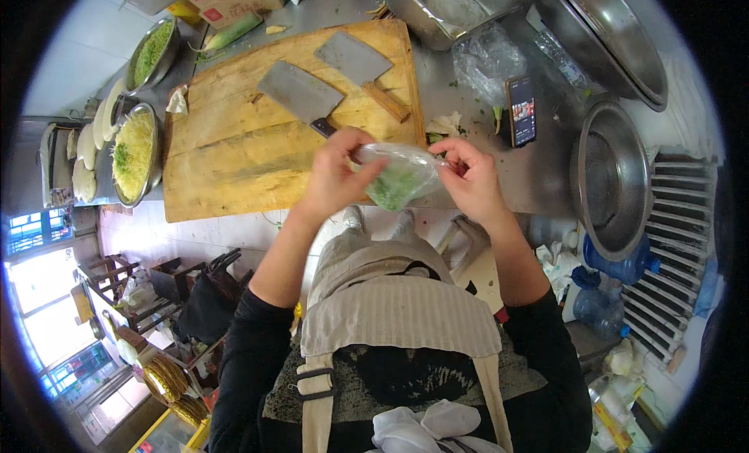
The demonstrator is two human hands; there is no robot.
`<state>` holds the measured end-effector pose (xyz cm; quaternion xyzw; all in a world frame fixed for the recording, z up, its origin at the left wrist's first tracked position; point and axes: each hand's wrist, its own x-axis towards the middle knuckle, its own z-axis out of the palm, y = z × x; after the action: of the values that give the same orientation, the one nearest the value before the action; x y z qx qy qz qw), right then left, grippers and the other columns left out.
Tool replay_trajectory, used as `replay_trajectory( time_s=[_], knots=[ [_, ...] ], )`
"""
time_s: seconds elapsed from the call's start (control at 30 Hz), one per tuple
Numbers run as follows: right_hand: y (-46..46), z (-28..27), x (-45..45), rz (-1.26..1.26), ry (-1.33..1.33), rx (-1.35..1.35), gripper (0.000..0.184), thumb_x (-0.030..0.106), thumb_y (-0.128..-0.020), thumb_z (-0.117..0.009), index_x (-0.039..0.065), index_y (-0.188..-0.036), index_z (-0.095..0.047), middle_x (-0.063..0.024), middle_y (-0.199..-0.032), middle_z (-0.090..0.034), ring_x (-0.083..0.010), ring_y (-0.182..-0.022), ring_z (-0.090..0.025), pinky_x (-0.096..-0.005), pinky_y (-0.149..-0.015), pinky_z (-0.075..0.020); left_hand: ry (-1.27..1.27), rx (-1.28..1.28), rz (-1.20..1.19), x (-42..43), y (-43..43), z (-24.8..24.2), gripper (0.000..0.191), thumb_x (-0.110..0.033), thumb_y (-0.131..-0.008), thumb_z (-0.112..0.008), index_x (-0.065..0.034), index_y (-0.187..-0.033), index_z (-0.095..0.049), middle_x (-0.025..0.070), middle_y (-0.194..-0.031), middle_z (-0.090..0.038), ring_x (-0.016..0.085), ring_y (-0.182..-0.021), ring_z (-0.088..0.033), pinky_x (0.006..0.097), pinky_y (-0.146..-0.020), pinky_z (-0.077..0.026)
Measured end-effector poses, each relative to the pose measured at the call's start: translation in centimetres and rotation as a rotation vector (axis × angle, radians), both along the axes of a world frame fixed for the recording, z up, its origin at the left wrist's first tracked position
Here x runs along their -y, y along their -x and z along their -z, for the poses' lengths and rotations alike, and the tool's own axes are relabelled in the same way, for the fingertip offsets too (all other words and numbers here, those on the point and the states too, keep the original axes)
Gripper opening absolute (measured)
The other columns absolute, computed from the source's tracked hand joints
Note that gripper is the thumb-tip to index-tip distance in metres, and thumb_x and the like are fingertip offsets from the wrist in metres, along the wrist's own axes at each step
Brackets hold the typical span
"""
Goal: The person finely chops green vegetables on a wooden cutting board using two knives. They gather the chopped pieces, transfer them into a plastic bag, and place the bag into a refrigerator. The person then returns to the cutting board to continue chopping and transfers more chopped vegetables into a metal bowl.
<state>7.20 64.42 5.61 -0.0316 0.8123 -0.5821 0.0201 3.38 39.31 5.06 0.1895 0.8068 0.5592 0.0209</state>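
Note:
Between my hands hangs a clear plastic bag (397,181) with chopped greens at its bottom. My left hand (344,175) pinches one side of its rim, and my right hand (469,175) grips the opposite side. The bag is over the front right corner of a wooden cutting board (234,143). Just past my left hand lies a cleaver with a black handle (301,90). Another cleaver with a wooden handle (357,58) lies beyond it, its handle angled toward the board's right edge. Vegetable scraps (446,125) lie on the counter behind my right hand.
Left of the board stand a metal bowl of pale shreds (157,160) and a metal bowl of chopped greens (172,49). A phone (521,110) with a lit screen, a crumpled plastic bag (488,58) and a wide metal basin (641,184) are at right. A green radish (237,31) lies behind the board.

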Motion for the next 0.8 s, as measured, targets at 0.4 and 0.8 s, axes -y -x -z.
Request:
replay_trajectory(
  time_s=[0.4, 0.8],
  knots=[
    [-3.5, 2.9, 1.4, 0.044, 0.643, 0.289, 0.004, 0.001, -0.083, -0.057, 0.002, -0.087, -0.056, -0.0051, -0.094, -0.060, -0.0158, -0.088, -0.055, -0.0307, -0.082, -0.0427, -0.472, 0.233, -0.327, 6.9, -6.8, 3.0, 0.009, -0.009, -0.090, -0.061, -0.0004, -0.093, -0.064, 0.0082, -0.101, -0.058, 0.018, -0.089, -0.057, 0.0289, -0.083, -0.044],
    [0.9, -5.0, 4.8, -0.309, -0.825, -0.174, 0.042, 0.039, -0.089, -0.065, 0.005, -0.065, -0.066, -0.0128, -0.078, -0.061, -0.0329, -0.060, -0.061, -0.0447, -0.055, -0.0490, -0.504, 0.547, 0.009, 7.4, -2.3, -3.3, 0.044, -0.010, -0.097, -0.060, -0.0035, -0.140, -0.053, 0.0035, -0.119, -0.063, 0.010, -0.095, -0.058, 0.0239, -0.084, -0.047]
  ],
)
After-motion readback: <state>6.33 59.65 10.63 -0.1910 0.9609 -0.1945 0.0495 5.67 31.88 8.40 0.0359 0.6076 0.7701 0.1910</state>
